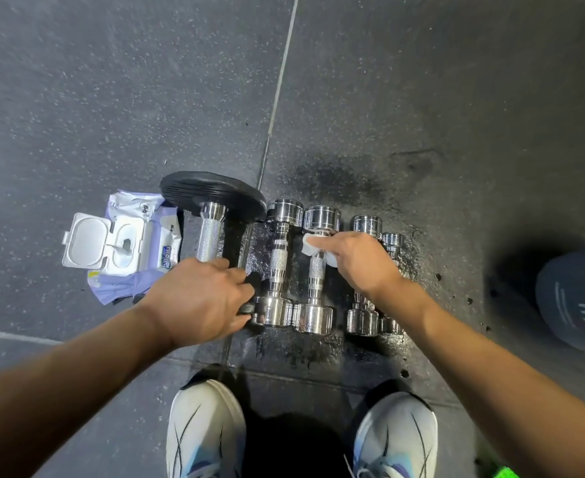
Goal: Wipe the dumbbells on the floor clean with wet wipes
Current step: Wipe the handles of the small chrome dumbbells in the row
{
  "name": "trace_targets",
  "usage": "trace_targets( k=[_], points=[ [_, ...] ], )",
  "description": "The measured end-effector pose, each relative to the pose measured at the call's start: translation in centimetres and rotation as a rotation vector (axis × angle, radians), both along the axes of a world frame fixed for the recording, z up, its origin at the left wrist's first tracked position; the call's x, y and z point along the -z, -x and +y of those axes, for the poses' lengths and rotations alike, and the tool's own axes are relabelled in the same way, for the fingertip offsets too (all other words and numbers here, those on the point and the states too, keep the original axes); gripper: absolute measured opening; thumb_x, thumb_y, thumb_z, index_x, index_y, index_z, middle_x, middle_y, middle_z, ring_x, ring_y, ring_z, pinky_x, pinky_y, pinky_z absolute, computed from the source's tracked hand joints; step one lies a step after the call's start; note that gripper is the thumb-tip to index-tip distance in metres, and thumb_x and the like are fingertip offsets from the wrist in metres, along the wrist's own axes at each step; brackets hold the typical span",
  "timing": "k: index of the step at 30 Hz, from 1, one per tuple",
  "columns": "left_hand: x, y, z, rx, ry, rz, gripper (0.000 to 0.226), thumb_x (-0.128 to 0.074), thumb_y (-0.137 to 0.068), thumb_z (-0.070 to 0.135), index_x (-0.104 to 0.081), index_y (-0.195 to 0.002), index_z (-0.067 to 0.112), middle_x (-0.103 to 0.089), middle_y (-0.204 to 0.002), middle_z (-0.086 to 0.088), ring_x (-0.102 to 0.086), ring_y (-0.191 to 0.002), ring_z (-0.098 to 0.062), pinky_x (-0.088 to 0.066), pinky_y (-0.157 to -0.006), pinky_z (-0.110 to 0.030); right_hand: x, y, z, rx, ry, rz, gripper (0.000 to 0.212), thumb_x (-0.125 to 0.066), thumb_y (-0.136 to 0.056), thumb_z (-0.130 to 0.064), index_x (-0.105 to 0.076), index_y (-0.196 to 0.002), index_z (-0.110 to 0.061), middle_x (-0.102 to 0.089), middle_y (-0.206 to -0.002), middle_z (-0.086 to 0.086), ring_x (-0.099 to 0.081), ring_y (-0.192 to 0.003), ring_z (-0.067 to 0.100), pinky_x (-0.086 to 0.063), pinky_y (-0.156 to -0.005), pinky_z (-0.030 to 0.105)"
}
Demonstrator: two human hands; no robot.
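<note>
Several chrome dumbbells lie side by side on the wet rubber floor. My right hand (356,260) presses a white wet wipe (310,244) onto the far end of the handle of a middle dumbbell (315,291). My left hand (201,301) grips the near end of a big dumbbell (211,229) with black plates, whose near plate is hidden under the hand. Another chrome dumbbell (277,267) lies between the two, and two smaller ones (365,222) lie partly under my right forearm.
An open pack of wet wipes (125,246) with its white lid flipped up lies on the floor left of the dumbbells. My two white shoes (205,429) stand at the bottom. Another person's dark shoe (577,298) shows at the right edge.
</note>
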State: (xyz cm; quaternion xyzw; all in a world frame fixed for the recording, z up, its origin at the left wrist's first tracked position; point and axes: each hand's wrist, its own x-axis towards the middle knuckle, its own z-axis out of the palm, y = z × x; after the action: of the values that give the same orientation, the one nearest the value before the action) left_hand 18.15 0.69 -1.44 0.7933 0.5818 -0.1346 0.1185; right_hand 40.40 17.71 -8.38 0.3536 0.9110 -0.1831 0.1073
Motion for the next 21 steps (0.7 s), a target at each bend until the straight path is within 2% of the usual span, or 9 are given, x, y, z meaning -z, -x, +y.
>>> trace_targets(
  k=[2,5,7,8,10,13,15,18,21],
  points=[
    [0.5,0.2,-0.2,-0.008,0.015,0.002,0.039,-0.046,-0.094,0.064,-0.064,-0.102,0.03,-0.064,-0.1,0.009,-0.064,-0.099,-0.018,-0.031,-0.058,-0.032,-0.6,-0.2,-0.8,-0.022,0.024,-0.024,0.082,-0.043,-0.098,0.013,-0.029,-0.156,-0.043,-0.057,-0.145,0.01,-0.063,-0.085,0.01,-0.043,-0.066,0.005],
    [0.6,0.3,-0.3,0.003,-0.012,0.019,0.041,-0.044,-0.094,0.065,-0.064,-0.103,0.031,-0.064,-0.101,0.009,-0.064,-0.099,-0.019,-0.032,-0.058,-0.032,-0.7,-2.1,-3.4,-0.035,0.175,-0.014,0.06,-0.054,-0.105,-0.007,-0.041,-0.148,-0.048,-0.057,-0.146,0.006,-0.067,-0.09,0.008,-0.039,-0.076,-0.004],
    [0.6,0.2,-0.3,-0.004,0.003,0.029,0.042,-0.042,-0.096,0.066,-0.063,-0.108,0.031,-0.063,-0.106,0.009,-0.063,-0.104,-0.019,-0.031,-0.06,-0.033,-0.2,-3.1,-4.9,-0.034,0.281,0.063,0.047,-0.052,-0.107,-0.015,-0.053,-0.138,-0.05,-0.058,-0.145,0.005,-0.061,-0.08,0.001,-0.035,-0.066,-0.01],
    [0.5,0.1,-0.3,-0.006,0.01,0.033,0.043,-0.041,-0.096,0.066,-0.062,-0.11,0.031,-0.063,-0.108,0.009,-0.062,-0.106,-0.018,-0.032,-0.061,-0.033,-0.1,-3.2,-5.2,-0.049,0.289,0.086,0.049,-0.051,-0.107,-0.012,-0.054,-0.137,-0.051,-0.058,-0.145,0.006,-0.059,-0.078,0.0,-0.039,-0.068,-0.007],
    [0.3,-0.1,-0.2,-0.009,0.024,0.046,0.044,-0.039,-0.097,0.066,-0.061,-0.112,0.031,-0.062,-0.111,0.009,-0.061,-0.108,-0.018,-0.033,-0.063,-0.033,-0.1,-3.3,-5.4,-0.043,0.29,0.115,0.052,-0.05,-0.107,-0.009,-0.054,-0.136,-0.052,-0.06,-0.142,0.007,-0.064,-0.083,0.007,-0.05,-0.085,0.008],
    [0.2,0.0,0.0,-0.009,0.053,0.058,0.044,-0.037,-0.098,0.066,-0.06,-0.115,0.032,-0.061,-0.114,0.009,-0.058,-0.11,-0.017,-0.035,-0.065,-0.034,-0.5,-3.9,-5.1,-0.019,0.313,0.115,0.045,-0.053,-0.106,-0.015,-0.057,-0.133,-0.051,-0.066,-0.132,0.004,-0.064,-0.088,0.011,-0.053,-0.098,0.023],
    [0.3,0.1,-0.1,-0.009,0.069,0.069,0.045,-0.036,-0.099,0.066,-0.058,-0.117,0.031,-0.06,-0.116,0.009,-0.057,-0.113,-0.018,-0.037,-0.067,-0.035,-0.8,-4.5,-4.9,-0.02,0.315,0.108,0.04,-0.055,-0.104,-0.018,-0.061,-0.134,-0.045,-0.066,-0.134,-0.002,-0.066,-0.096,0.011,-0.055,-0.097,0.026],
    [0.2,0.0,-0.1,-0.002,0.066,0.08,0.045,-0.035,-0.099,0.066,-0.057,-0.118,0.031,-0.059,-0.118,0.009,-0.056,-0.115,-0.018,-0.037,-0.068,-0.036,-1.3,-5.2,-4.6,-0.017,0.292,0.079,0.038,-0.057,-0.103,-0.022,-0.062,-0.134,-0.043,-0.068,-0.132,-0.005,-0.066,-0.098,0.007,-0.055,-0.096,0.027],
    [0.3,-0.1,-0.1,0.002,0.059,0.084,0.046,-0.034,-0.1,0.065,-0.056,-0.119,0.031,-0.059,-0.119,0.009,-0.056,-0.115,-0.018,-0.035,-0.067,-0.035,-0.7,-4.2,-4.6,0.003,0.221,0.159,0.051,-0.062,-0.099,-0.008,-0.058,-0.137,-0.042,-0.07,-0.129,-0.002,-0.068,-0.099,0.01,-0.052,-0.104,0.03]
  ],
)
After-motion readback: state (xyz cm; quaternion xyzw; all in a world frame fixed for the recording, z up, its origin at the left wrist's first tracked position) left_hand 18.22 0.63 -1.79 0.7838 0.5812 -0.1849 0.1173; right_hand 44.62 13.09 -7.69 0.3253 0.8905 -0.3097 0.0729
